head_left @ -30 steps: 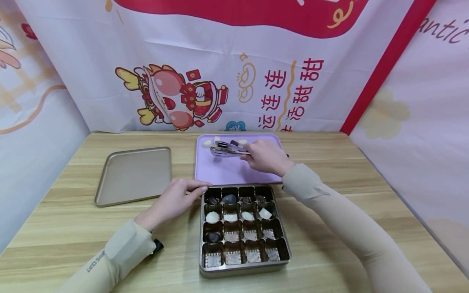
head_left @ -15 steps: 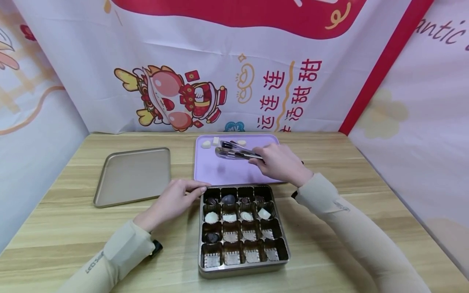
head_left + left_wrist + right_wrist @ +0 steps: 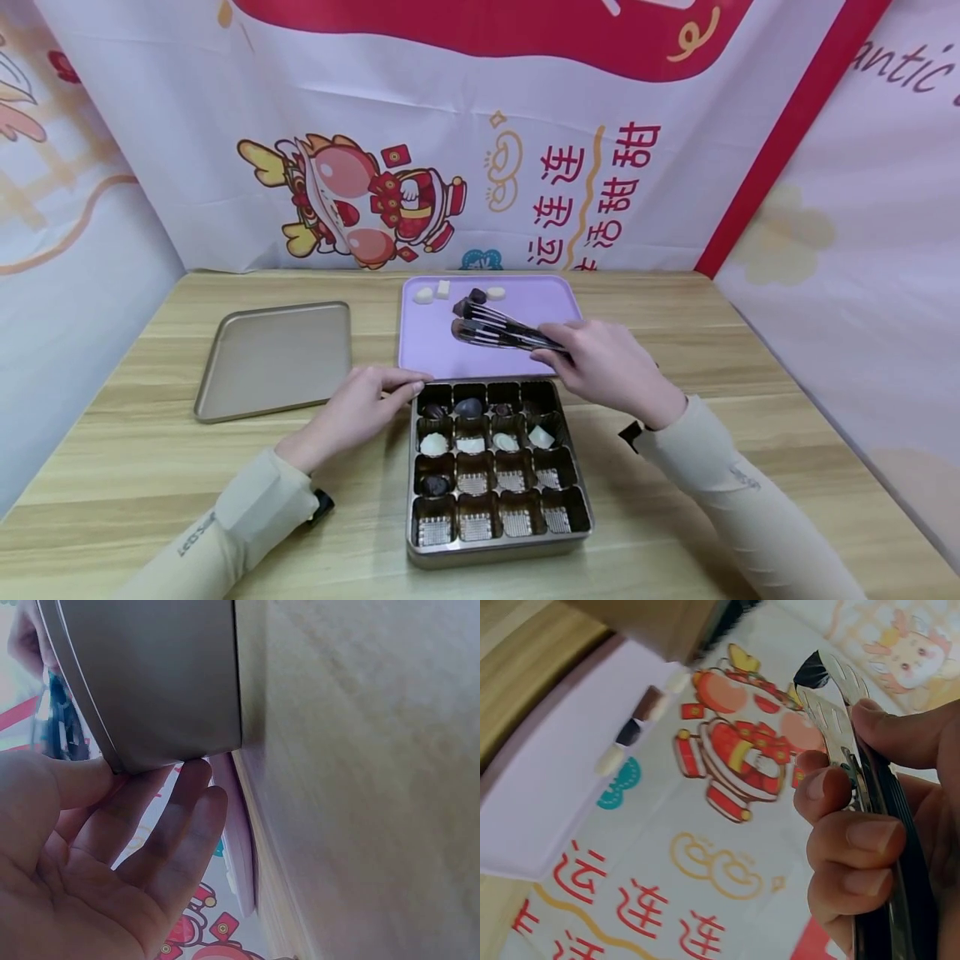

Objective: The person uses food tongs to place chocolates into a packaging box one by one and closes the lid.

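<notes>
Room over box — tongs beyond

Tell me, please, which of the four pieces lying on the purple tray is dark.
The third piece from the left in the head view, between the white rectangular piece and the white oval piece. Only it is dark; the other three are white.

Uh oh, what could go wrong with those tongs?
The dark piece pinched at the tips of the tongs might slip out and drop. Also, if the right hand swings low over the box, the tongs could bump the white pieces sitting in it.
</notes>
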Demonstrator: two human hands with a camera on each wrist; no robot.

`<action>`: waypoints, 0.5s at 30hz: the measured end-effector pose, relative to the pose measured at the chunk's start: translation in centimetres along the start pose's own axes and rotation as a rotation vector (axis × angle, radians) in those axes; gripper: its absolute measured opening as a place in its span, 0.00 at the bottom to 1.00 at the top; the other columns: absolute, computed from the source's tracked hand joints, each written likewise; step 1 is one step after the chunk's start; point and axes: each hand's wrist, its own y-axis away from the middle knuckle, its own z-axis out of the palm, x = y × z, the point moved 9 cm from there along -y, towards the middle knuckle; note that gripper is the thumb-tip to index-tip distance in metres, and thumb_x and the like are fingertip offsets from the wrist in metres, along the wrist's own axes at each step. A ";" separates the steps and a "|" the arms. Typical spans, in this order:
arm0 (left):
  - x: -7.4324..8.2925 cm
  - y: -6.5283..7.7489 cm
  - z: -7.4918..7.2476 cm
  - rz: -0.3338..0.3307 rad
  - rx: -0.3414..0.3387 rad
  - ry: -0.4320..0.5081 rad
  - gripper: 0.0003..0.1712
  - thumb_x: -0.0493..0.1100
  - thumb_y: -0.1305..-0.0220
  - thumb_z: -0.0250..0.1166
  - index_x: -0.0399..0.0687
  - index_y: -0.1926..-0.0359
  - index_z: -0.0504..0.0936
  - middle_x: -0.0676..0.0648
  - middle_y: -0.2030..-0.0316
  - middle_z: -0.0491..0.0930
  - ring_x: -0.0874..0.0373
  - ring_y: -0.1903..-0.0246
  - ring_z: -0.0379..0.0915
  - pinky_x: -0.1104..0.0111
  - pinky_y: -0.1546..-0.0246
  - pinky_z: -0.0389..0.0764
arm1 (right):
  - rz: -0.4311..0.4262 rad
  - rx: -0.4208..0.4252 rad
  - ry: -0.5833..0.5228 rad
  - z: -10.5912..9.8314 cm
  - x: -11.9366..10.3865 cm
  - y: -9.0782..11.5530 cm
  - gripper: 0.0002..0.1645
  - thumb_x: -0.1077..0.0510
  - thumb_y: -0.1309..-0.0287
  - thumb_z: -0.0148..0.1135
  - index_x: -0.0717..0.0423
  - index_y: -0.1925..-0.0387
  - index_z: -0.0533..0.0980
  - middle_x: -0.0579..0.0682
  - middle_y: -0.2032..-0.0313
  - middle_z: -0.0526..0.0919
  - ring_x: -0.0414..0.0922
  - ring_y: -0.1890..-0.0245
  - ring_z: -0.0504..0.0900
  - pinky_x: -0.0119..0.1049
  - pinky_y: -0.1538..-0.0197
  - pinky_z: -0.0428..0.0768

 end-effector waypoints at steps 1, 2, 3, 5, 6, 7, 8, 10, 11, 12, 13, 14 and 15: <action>0.0 0.0 0.0 -0.005 0.001 0.002 0.14 0.42 0.32 0.59 0.49 0.48 0.82 0.50 0.52 0.80 0.61 0.70 0.76 0.70 0.67 0.76 | -0.013 0.015 -0.005 -0.4 -0.3 0.3 0.15 0.45 0.37 0.58 0.46 0.74 0.67 0.38 0.84 0.63 0.37 0.86 0.64 0.35 0.84 0.62; 0.0 0.0 0.0 -0.009 0.000 0.007 0.14 0.42 0.32 0.59 0.49 0.48 0.82 0.50 0.52 0.80 0.59 0.72 0.76 0.70 0.68 0.76 | -0.024 0.026 -0.012 -0.9 -0.5 0.5 0.14 0.45 0.37 0.58 0.46 0.73 0.68 0.37 0.84 0.63 0.37 0.86 0.63 0.34 0.84 0.62; 0.0 0.0 0.0 -0.014 -0.002 0.013 0.14 0.42 0.32 0.59 0.48 0.48 0.82 0.49 0.52 0.80 0.58 0.73 0.75 0.69 0.69 0.76 | -0.036 0.037 -0.023 -1.3 -0.8 0.7 0.13 0.45 0.38 0.59 0.47 0.71 0.69 0.37 0.83 0.64 0.36 0.86 0.63 0.33 0.84 0.62; 0.0 0.0 0.0 -0.022 -0.002 0.016 0.14 0.41 0.32 0.59 0.49 0.48 0.82 0.48 0.52 0.80 0.58 0.72 0.76 0.70 0.69 0.77 | -0.065 0.054 -0.045 -2.0 -1.2 1.2 0.11 0.46 0.38 0.60 0.48 0.67 0.73 0.37 0.81 0.68 0.35 0.86 0.64 0.32 0.83 0.64; 0.0 0.0 0.0 -0.025 -0.002 0.017 0.14 0.41 0.32 0.59 0.49 0.48 0.82 0.48 0.52 0.80 0.58 0.72 0.76 0.70 0.70 0.77 | -0.081 0.059 -0.060 -2.3 -1.4 1.4 0.10 0.47 0.39 0.60 0.48 0.64 0.75 0.37 0.79 0.70 0.34 0.85 0.64 0.31 0.83 0.65; 0.0 0.0 0.0 -0.031 -0.004 0.021 0.14 0.41 0.32 0.59 0.49 0.48 0.82 0.48 0.53 0.80 0.58 0.73 0.75 0.70 0.70 0.77 | -0.098 0.062 -0.072 -2.6 -1.6 1.6 0.11 0.47 0.39 0.61 0.49 0.61 0.77 0.37 0.78 0.72 0.33 0.85 0.65 0.31 0.82 0.66; 0.0 0.0 0.0 -0.032 -0.006 0.022 0.14 0.41 0.32 0.59 0.49 0.48 0.82 0.47 0.53 0.80 0.58 0.73 0.75 0.70 0.70 0.77 | -0.116 0.064 -0.091 -2.8 -1.7 1.7 0.12 0.48 0.39 0.62 0.50 0.59 0.77 0.38 0.76 0.74 0.33 0.84 0.66 0.31 0.82 0.67; -0.1 0.0 0.0 -0.037 -0.007 0.021 0.13 0.41 0.32 0.59 0.49 0.48 0.82 0.47 0.53 0.80 0.59 0.76 0.73 0.70 0.73 0.76 | -0.160 0.066 -0.126 -3.3 -2.0 2.1 0.15 0.50 0.40 0.62 0.53 0.56 0.78 0.41 0.72 0.79 0.32 0.82 0.69 0.31 0.79 0.72; -0.1 0.0 0.0 -0.041 -0.009 0.024 0.14 0.41 0.32 0.59 0.50 0.48 0.82 0.47 0.53 0.80 0.59 0.79 0.70 0.69 0.75 0.75 | -0.180 0.064 -0.142 -3.5 -2.1 2.3 0.16 0.50 0.40 0.62 0.54 0.55 0.79 0.42 0.70 0.80 0.33 0.80 0.72 0.32 0.76 0.74; -0.2 0.0 0.0 -0.045 -0.013 0.027 0.14 0.41 0.32 0.59 0.50 0.48 0.82 0.47 0.53 0.80 0.59 0.82 0.67 0.69 0.77 0.74 | -0.198 0.058 -0.157 -3.6 -2.2 2.5 0.17 0.50 0.40 0.62 0.55 0.54 0.79 0.43 0.69 0.81 0.33 0.79 0.74 0.32 0.75 0.75; -0.2 0.0 0.1 -0.047 -0.015 0.027 0.14 0.42 0.32 0.59 0.50 0.48 0.82 0.48 0.53 0.80 0.59 0.83 0.65 0.69 0.78 0.74 | -0.215 0.052 -0.169 -3.7 -2.3 2.7 0.18 0.50 0.39 0.62 0.57 0.54 0.79 0.44 0.67 0.82 0.33 0.77 0.75 0.33 0.73 0.77; -0.3 0.0 0.1 -0.048 -0.017 0.026 0.14 0.42 0.32 0.59 0.51 0.48 0.82 0.48 0.53 0.80 0.59 0.84 0.64 0.69 0.79 0.73 | -0.229 0.044 -0.181 -3.7 -2.4 2.9 0.18 0.49 0.39 0.62 0.57 0.54 0.79 0.44 0.65 0.83 0.33 0.75 0.77 0.33 0.71 0.78; -0.3 0.0 0.1 -0.049 -0.019 0.027 0.14 0.42 0.32 0.59 0.51 0.48 0.82 0.48 0.53 0.80 0.59 0.84 0.64 0.69 0.79 0.73 | -0.242 0.032 -0.189 -3.7 -2.5 3.1 0.18 0.49 0.39 0.61 0.57 0.54 0.79 0.44 0.65 0.83 0.33 0.74 0.77 0.33 0.70 0.78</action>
